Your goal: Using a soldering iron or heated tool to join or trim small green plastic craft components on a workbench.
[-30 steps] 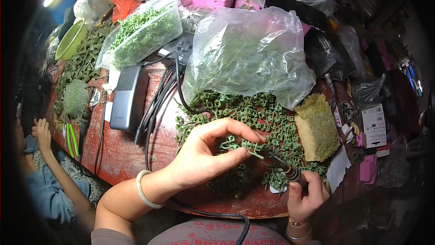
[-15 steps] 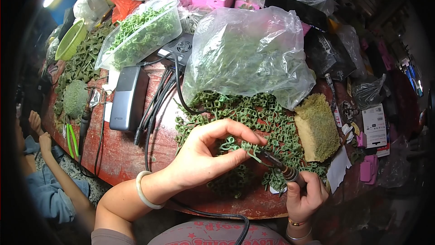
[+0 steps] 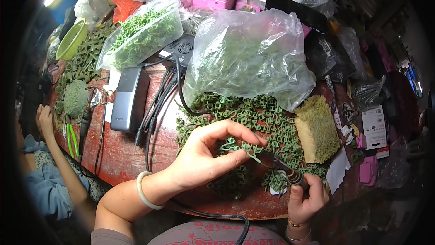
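Green and looped, a small piece (image 3: 253,153) sits pinched in the left hand (image 3: 201,150) above the scattered pile (image 3: 281,129); the right hand (image 3: 309,197) grips the pen-like tool (image 3: 293,175), best steadied clear of skin.

Matt green pieces (image 3: 250,148), glossy plastic bag (image 3: 247,54)

A looped green piece (image 3: 251,150) is pinched; the soldering iron (image 3: 290,173) slants nearby.
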`<state>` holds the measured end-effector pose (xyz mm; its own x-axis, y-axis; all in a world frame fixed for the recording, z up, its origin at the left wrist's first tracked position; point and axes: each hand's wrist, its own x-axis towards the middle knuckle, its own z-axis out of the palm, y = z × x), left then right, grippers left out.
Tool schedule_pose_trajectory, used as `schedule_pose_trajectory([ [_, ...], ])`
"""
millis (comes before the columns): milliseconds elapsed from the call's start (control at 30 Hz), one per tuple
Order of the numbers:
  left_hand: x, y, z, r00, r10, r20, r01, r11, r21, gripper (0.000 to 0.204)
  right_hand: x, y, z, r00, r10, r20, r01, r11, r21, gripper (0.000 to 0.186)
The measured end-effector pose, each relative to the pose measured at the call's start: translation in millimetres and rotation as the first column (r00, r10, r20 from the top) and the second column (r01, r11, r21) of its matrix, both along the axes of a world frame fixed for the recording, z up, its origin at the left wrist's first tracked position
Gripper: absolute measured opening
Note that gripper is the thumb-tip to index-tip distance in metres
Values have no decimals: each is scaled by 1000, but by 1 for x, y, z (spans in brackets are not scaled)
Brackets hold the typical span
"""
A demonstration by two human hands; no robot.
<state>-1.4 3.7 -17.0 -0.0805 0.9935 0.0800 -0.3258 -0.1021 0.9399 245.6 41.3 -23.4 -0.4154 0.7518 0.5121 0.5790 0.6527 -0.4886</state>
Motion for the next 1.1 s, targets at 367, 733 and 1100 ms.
schedule_pose_trajectory([
  [367,-1,-1,-2,999,-28,-25,27,1000,-9,18,-2,-1,2,999,33,43,-30,997,-70,40],
  [733,-2,-1,0,998,-55,-34,54,998,-40,18,-2,0,4,994,48,94,-41,997,-70,38],
  [1100,-3,-1,-2,998,-52,-36,52,999,-12,18,13,4,7,977,-214,10,213,975,60,39],
])
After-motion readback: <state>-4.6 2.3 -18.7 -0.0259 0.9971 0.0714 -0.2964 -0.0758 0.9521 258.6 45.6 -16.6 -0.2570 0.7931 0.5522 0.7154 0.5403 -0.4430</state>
